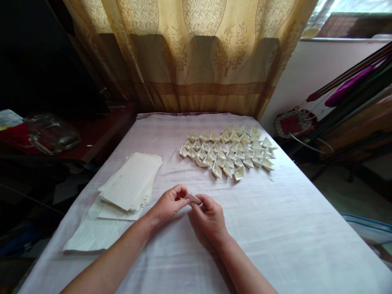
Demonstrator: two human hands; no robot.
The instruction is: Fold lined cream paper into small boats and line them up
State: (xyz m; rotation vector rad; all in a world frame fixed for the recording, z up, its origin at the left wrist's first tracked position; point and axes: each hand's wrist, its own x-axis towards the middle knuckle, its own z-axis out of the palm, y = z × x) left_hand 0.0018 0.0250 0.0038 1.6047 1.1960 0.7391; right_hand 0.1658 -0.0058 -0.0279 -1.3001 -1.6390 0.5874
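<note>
Between my two hands is a small piece of folded paper (194,199), pale and pointed, held just above the white cloth. My left hand (172,203) pinches its left end between thumb and fingers. On its right end, the thumb and curled fingers of my right hand (211,216) grip it. Fingers cover much of the paper, so its full shape is hidden. Beyond my hands, several small folded paper boats (221,155) stand in close rows. To the left of my left hand lies a stack of paper sheets (134,179).
A white cloth covers the table (269,228). A patterned gold curtain (196,61) hangs behind its far edge. On the left, a dark red cabinet (92,139) holds a glass jar (53,132). A round bag (295,122) hangs at the right.
</note>
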